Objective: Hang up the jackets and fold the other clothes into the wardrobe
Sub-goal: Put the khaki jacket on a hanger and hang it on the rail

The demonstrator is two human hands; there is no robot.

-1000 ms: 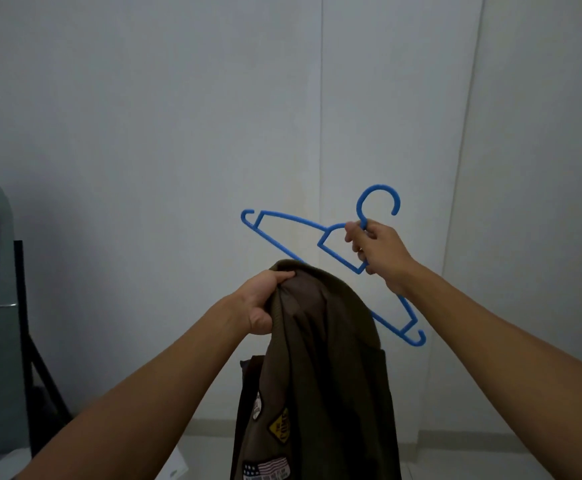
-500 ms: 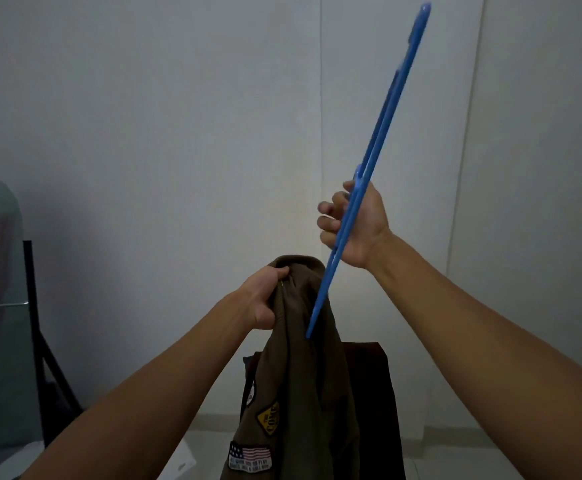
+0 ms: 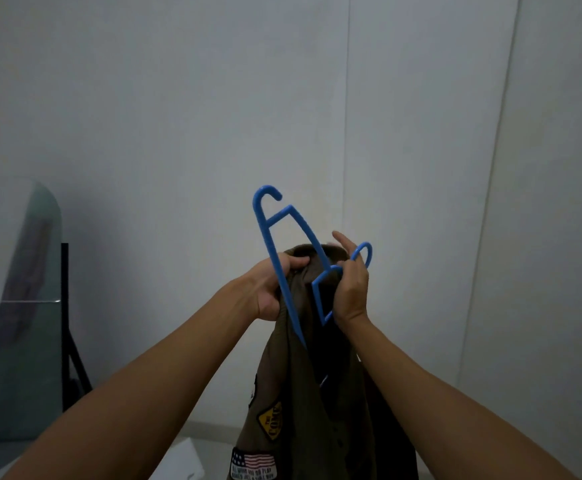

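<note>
Two hands hold one olive-brown jacket (image 3: 303,393) up in the air before a pale wall (image 3: 178,116). The jacket hangs in loose folds from its bunched collar, and its near side carries sewn patches: a yellow diamond-shaped one with lettering, a flag patch with small text beneath it, and part of a dark one higher up. A blue plastic hanger (image 3: 275,258) is tilted steeply, one arm end pointing up and to the left, the other end pushed down into the neck opening of the jacket, its hook off to the right.

The left hand (image 3: 272,289) grips the collar cloth, fingers curled tightly round it, with the long blue bar crossing in front of its knuckles. The right hand (image 3: 350,285) pinches the hanger near the hook, forefinger raised and straighter than the rest.

Far left stands a rounded glass panel (image 3: 19,306) beside a black frame (image 3: 66,323).
</note>
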